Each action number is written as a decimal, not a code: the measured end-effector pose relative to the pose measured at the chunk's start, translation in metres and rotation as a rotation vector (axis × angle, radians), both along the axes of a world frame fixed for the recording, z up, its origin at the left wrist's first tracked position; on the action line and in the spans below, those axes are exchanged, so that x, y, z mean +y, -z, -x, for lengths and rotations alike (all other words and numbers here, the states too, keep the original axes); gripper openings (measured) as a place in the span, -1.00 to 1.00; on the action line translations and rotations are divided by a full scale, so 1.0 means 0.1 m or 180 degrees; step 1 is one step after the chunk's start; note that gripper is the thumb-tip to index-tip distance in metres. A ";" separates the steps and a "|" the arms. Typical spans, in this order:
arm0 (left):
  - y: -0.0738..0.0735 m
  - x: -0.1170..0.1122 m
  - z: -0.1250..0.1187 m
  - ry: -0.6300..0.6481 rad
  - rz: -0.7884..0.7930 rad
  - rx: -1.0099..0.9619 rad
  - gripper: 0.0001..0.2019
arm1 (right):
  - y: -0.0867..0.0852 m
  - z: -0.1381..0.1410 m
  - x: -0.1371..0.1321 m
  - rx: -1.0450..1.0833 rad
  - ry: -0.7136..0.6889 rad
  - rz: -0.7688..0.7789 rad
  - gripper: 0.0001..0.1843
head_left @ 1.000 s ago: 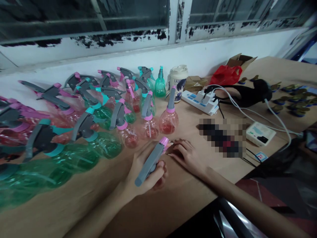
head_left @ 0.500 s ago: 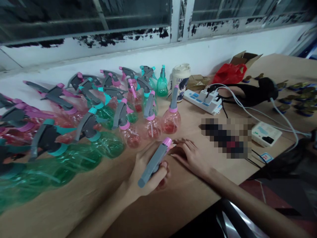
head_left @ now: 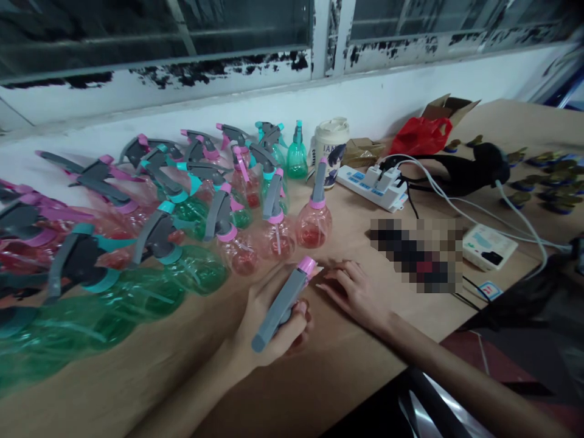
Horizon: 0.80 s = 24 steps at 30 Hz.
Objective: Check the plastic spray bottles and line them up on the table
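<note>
My left hand (head_left: pixel 267 319) is wrapped around a spray bottle (head_left: pixel 281 307) with a grey trigger head and a pink nozzle. The bottle's red body is mostly hidden behind my fingers, low over the tabletop. Just right of the nozzle, my right hand (head_left: pixel 350 287) rests by the table with its fingers loosely bent and thumb apart, holding nothing visible. Beyond my left hand stands a red spray bottle (head_left: pixel 314 226) with a pink collar, beside another pink-collared bottle (head_left: pixel 278 238). A green spray bottle (head_left: pixel 203 271) lies closer on the left.
Several more red and green spray bottles crowd the left side of the table (head_left: pixel 255 401). Behind are a paper cup (head_left: pixel 332 137), a white power strip (head_left: pixel 371 190) and a red plastic bag (head_left: pixel 420 137). White cables run right, past a small white box (head_left: pixel 489 246).
My right hand has drawn slightly away from the pink nozzle, so the gap is wider. My left hand keeps its hold on the spray bottle, and the view has shifted slightly.
</note>
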<state>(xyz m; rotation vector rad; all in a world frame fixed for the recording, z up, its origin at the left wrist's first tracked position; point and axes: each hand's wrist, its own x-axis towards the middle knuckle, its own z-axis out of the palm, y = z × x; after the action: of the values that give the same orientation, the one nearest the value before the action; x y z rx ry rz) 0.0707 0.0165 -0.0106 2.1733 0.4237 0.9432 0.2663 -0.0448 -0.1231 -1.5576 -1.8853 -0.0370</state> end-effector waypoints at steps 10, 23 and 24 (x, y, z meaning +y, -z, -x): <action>0.00 0.00 0.00 -0.0038 -0.0057 0.0093 -0.67 | -0.02 0.00 0.03 -0.0158 -0.0022 0.0074 -0.79; -0.01 -0.01 0.01 0.0027 -0.0034 0.0101 -0.65 | -0.05 0.02 0.02 -0.0207 0.0076 0.0142 -0.76; -0.01 -0.01 0.01 0.0033 -0.0033 0.0099 -0.65 | -0.06 0.02 0.02 -0.0204 0.0078 0.0148 -0.76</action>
<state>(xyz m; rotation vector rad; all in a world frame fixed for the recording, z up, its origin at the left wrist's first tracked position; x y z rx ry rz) 0.0699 0.0160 -0.0099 2.2000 0.4229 0.9090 0.2645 -0.0430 -0.1171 -1.6286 -1.9290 -0.0548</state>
